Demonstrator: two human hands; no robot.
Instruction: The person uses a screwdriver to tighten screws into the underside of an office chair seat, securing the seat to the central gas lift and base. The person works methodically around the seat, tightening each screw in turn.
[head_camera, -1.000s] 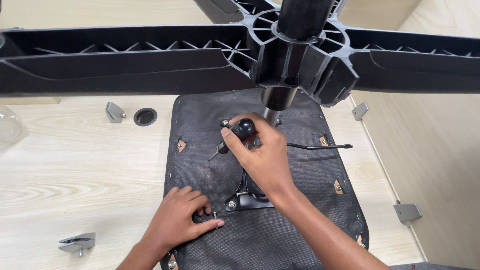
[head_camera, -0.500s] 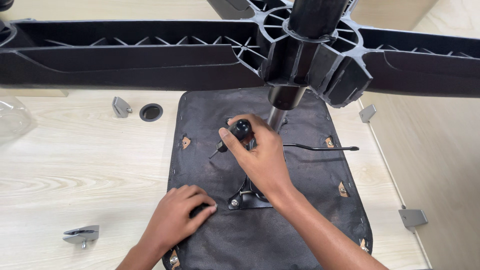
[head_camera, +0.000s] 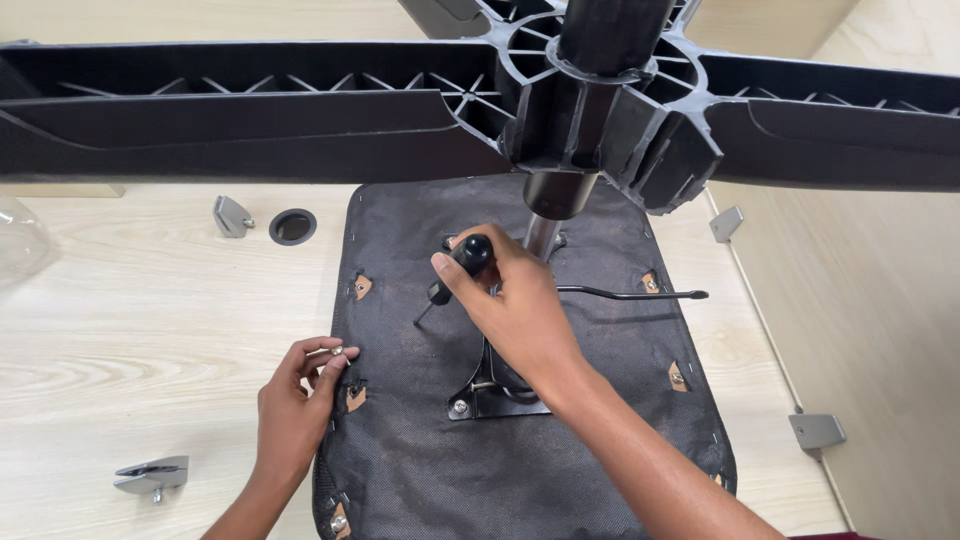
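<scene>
Our right hand (head_camera: 515, 310), at the centre of the frame, was closed around the black handle of a screwdriver (head_camera: 462, 265), its thin shaft slanting down and to the left toward the seat. Our left hand (head_camera: 295, 400), lower left of centre, pinched a small silver screw (head_camera: 337, 351) between fingertips at the left edge of the upturned chair seat (head_camera: 600, 460), just above a tan mounting hole (head_camera: 354, 398) in the black fabric.

The seat lay underside-up on a pale wooden floor (head_camera: 130, 320), filling the middle and lower part of the frame. A metal plate (head_camera: 487, 400) was fixed at its centre, partly hidden by our right wrist, and a chrome column (head_camera: 541, 235) rose from it toward the camera. A thin black lever (head_camera: 630, 294) stuck out to the right.

Across the top of the frame spread the black plastic star base (head_camera: 250, 120) of the chair, its ribbed arms reaching left and right.

On the floor we saw a grey bracket (head_camera: 231, 215) and a black ring (head_camera: 292, 227) at upper left, another bracket (head_camera: 152, 476) at lower left, and two more brackets (head_camera: 817, 431) along the right side.
</scene>
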